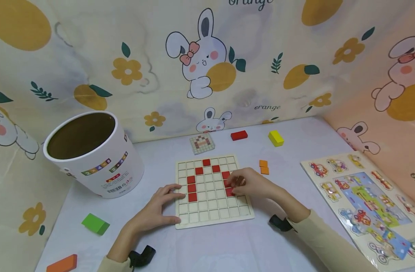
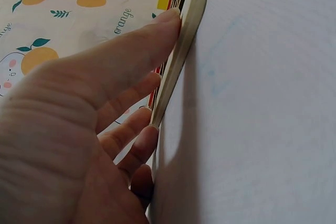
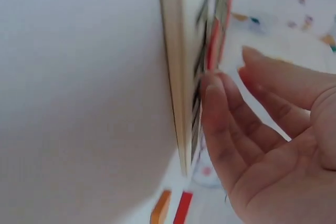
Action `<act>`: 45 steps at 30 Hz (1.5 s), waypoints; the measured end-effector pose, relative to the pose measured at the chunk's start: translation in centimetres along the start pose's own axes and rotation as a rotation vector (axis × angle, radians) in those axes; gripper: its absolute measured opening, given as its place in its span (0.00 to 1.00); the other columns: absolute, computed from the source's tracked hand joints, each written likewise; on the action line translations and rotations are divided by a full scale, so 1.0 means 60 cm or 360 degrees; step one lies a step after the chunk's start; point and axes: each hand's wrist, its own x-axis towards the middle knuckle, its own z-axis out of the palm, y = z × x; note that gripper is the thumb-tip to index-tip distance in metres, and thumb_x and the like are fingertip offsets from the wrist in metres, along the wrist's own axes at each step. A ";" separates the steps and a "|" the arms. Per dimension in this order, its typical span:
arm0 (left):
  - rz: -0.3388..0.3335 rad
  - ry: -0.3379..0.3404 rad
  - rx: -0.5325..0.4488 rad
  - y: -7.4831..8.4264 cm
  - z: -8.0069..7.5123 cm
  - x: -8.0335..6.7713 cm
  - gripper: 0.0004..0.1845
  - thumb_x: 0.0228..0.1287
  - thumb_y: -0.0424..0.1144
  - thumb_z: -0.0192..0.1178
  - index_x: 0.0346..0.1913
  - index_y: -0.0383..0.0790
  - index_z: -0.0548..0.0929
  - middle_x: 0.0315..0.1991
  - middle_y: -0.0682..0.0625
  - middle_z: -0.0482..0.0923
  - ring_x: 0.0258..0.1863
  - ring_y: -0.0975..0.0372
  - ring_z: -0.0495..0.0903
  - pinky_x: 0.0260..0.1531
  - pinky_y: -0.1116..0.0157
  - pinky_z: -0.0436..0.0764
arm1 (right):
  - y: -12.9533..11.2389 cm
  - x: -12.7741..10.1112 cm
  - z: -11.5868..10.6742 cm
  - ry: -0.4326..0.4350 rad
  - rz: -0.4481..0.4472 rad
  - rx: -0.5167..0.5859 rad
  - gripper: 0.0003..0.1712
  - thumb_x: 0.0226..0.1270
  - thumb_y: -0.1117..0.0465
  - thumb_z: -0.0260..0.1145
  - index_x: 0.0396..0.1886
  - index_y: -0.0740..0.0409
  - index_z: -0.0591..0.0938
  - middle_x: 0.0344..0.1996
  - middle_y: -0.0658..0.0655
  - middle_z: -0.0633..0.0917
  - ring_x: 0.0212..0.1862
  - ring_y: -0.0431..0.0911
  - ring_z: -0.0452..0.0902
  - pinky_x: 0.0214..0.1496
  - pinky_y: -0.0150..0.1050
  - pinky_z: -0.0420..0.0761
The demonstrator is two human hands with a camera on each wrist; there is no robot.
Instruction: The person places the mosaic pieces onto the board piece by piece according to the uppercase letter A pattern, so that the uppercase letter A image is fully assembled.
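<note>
Grid board (image 1: pixel 212 215) steadied by flat left hand (image 1: pixel 160 211) — red tile (image 1: pixel 229 191) pressed in by right hand (image 1: pixel 250 184) fingertips; next cell needs fresh tile.

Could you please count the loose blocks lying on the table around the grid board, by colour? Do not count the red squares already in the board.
Red block: 1
Yellow block: 1
Green block: 1
Orange blocks: 2, one small one beside the grid board and one at the near left edge
Total: 5
</note>
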 end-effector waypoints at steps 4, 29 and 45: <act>-0.0009 -0.0008 -0.0008 0.001 0.000 0.002 0.34 0.46 0.54 0.78 0.60 0.53 0.81 0.72 0.53 0.63 0.73 0.47 0.57 0.66 0.36 0.58 | 0.024 -0.019 -0.036 0.0164 0.0069 -0.0022 0.10 0.62 0.69 0.70 0.44 0.62 0.85 0.35 0.52 0.84 0.39 0.47 0.78 0.44 0.41 0.80; 0.0002 0.0001 -0.0031 -0.002 0.001 0.000 0.33 0.47 0.53 0.77 0.60 0.53 0.82 0.72 0.52 0.63 0.73 0.47 0.57 0.66 0.35 0.57 | 0.135 -0.024 -0.125 0.0398 0.0385 -0.0132 0.14 0.61 0.70 0.71 0.47 0.66 0.81 0.40 0.62 0.79 0.42 0.53 0.70 0.45 0.43 0.72; 0.0054 0.0016 0.0000 -0.008 0.001 0.000 0.33 0.46 0.54 0.78 0.59 0.55 0.81 0.72 0.54 0.64 0.71 0.48 0.59 0.66 0.36 0.58 | 0.033 0.059 -0.065 0.0280 0.0038 0.0032 0.10 0.65 0.72 0.66 0.46 0.66 0.83 0.37 0.58 0.82 0.33 0.49 0.75 0.34 0.34 0.78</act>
